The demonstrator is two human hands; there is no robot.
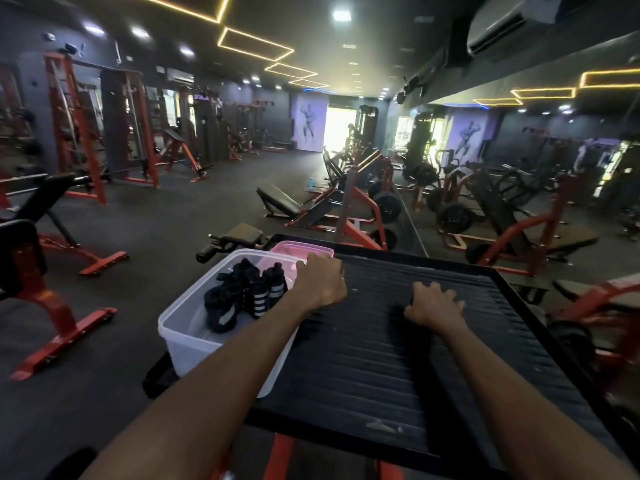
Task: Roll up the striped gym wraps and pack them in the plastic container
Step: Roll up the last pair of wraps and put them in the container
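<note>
A clear plastic container (pixel 183 327) stands at the left edge of a black ribbed platform (pixel 381 358). Inside it lie several rolled black wraps with white stripes (pixel 249 292). My left hand (pixel 320 280) rests at the container's right rim, fingers curled, and what it grips is hidden. My right hand (pixel 433 304) lies further right on the platform, fingers bent over something small and dark that I cannot make out.
A pink lid (pixel 294 249) lies behind the container at the platform's far left corner. Red and black gym machines and benches stand all around on the dark floor. A mirror wall runs along the right side.
</note>
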